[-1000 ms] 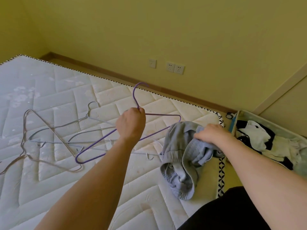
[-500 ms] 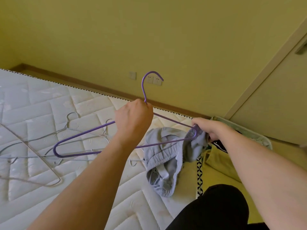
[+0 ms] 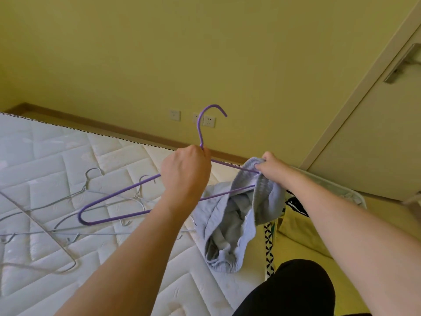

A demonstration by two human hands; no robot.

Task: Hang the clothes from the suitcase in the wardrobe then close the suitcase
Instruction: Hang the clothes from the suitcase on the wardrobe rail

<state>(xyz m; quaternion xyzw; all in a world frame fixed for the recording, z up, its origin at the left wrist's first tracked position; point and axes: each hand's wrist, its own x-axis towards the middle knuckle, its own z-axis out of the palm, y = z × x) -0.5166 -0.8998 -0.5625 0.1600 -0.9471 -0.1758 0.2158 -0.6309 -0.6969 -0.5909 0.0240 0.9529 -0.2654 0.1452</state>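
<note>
The grey garment (image 3: 237, 215) is soft ribbed cloth, crumpled, with an elastic band at its top edge; its upper part is lifted and its lower folds rest on the white quilted mattress (image 3: 68, 160) near the mattress's patterned edge. The right end of the purple hanger (image 3: 118, 201) goes into the garment's opening, so the cloth hides that tip. The right hand (image 3: 272, 169) pinches the raised band of the garment at the hanger's right arm, fingers curled on the cloth. The left hand (image 3: 185, 176) is closed in a fist around the hanger's neck, just below the hook, which points up before the wall sockets (image 3: 208, 120). Several pale wire hangers (image 3: 91, 192) lie on the mattress to the left. Beyond the right forearm, the suitcase (image 3: 350, 195) rim shows beside a door with a metal handle (image 3: 403, 63). No writing can be read.
</note>
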